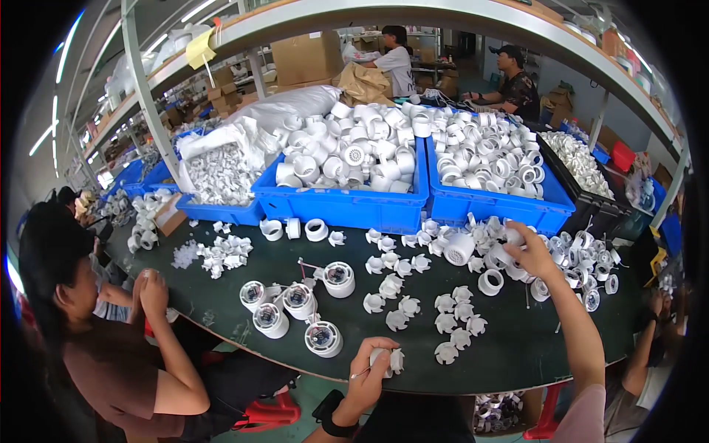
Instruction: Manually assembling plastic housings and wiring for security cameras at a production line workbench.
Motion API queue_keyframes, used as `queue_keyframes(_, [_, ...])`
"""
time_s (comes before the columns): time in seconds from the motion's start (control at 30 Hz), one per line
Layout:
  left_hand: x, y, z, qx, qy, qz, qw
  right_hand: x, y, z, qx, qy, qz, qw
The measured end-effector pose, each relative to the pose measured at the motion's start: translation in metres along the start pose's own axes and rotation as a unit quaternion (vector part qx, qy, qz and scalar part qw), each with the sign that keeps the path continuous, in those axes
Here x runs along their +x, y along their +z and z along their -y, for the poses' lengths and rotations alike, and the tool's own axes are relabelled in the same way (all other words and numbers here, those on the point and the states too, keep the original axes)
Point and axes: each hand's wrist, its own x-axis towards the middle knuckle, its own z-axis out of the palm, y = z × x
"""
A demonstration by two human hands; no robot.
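Note:
Near the table's front edge, my left hand (371, 375) is closed around a white pronged plastic part (397, 361); a thin wire or pin sticks out beside its fingers. My right hand (533, 253) reaches over the heap at the right, thumb and fingers closed about a white plastic part (512, 235), mostly hidden by the hand. Close to it lie a white perforated cap (459, 249) and a white ring (490, 282). Between my hands, small white pronged parts (446, 323) are laid out in loose groups. Left of them stand several white round housings (339, 280) with electronics inside.
Blue bins (354, 210) full of white plastic parts line the back, with a black bin (591, 207) at the right. More rings (591, 269) are heaped at the right. A co-worker (111, 310) sits at the left; a metal shelf (413, 26) crosses above.

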Motion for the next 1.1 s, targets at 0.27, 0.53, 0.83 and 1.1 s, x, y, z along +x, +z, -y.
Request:
queue_keyframes(0.27, [-0.019,0.009,-0.031,-0.072,-0.107,0.119,0.984,-0.084,0.008,0.152,0.197,-0.154,0.037,0.968])
queue_keyframes(0.53, [-0.03,0.03,-0.034,-0.047,-0.183,0.148,0.971,-0.157,0.037,0.178,0.127,-0.242,0.02,0.962])
queue_keyframes(0.83, [-0.038,0.016,-0.037,0.004,-0.124,0.169,0.978,-0.17,0.035,0.181,0.32,-0.068,0.128,0.936])
queue_keyframes(1.1, [-0.046,0.009,-0.043,0.002,-0.204,0.171,0.964,-0.174,0.039,0.177,0.28,-0.154,0.169,0.932])
